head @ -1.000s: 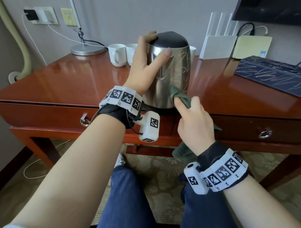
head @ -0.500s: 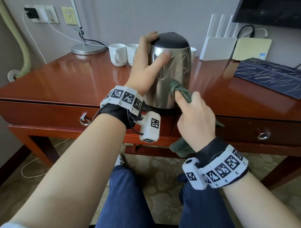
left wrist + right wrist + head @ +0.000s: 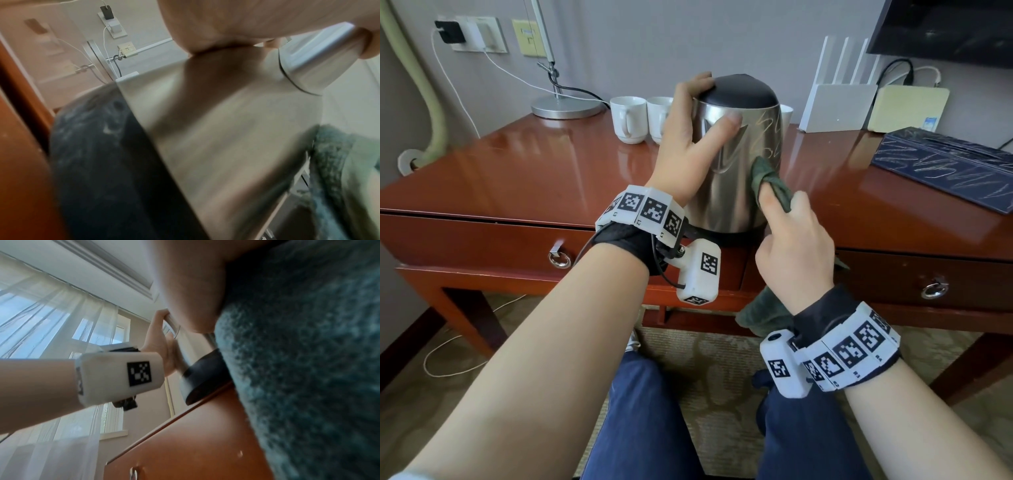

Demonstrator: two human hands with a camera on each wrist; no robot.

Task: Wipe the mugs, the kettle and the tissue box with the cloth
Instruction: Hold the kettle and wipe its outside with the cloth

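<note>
On the glossy wooden bench, the left hand clasps the kettle to steady it while the right hand's grip pinches the cloth against its side.

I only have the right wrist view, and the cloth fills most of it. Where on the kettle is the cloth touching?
Observer: The right hand presses the cloth against the right of the kettle, on its steel side about halfway up.
Operator: How does the left hand's grip sit?
Observer: The left hand holds the kettle near the top, with its fingers over the edge of the black lid and its thumb across the steel front.
Operator: Where are the mugs and the tissue box?
Observer: The white mugs stand behind the kettle, mostly to its left. The dark tissue box lies at the right end of the desk.
</note>
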